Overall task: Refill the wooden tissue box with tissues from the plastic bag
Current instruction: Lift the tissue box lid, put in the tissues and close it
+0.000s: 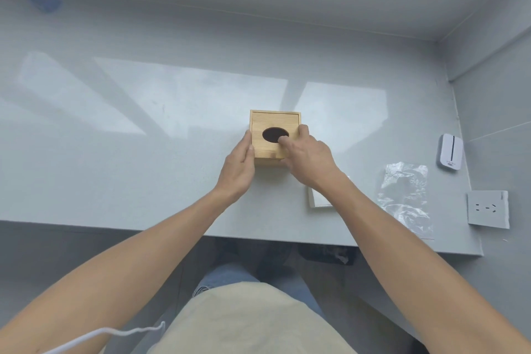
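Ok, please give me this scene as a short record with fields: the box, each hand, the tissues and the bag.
box: wooden tissue box on the grey counter, lid on, oval opening dark
left: left hand holds the box's left side
right: right hand grips the box, one fingertip at the opening's edge
tissues: white stack, likely tissues, partly under the right forearm
bag: clear plastic bag, crumpled, right of the stack

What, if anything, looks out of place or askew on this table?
Nothing damaged or spilled. The plastic bag lies crumpled near the table's front edge, with a white stack, apparently tissues, beside it, partly under the right forearm. The wooden tissue box sits square.
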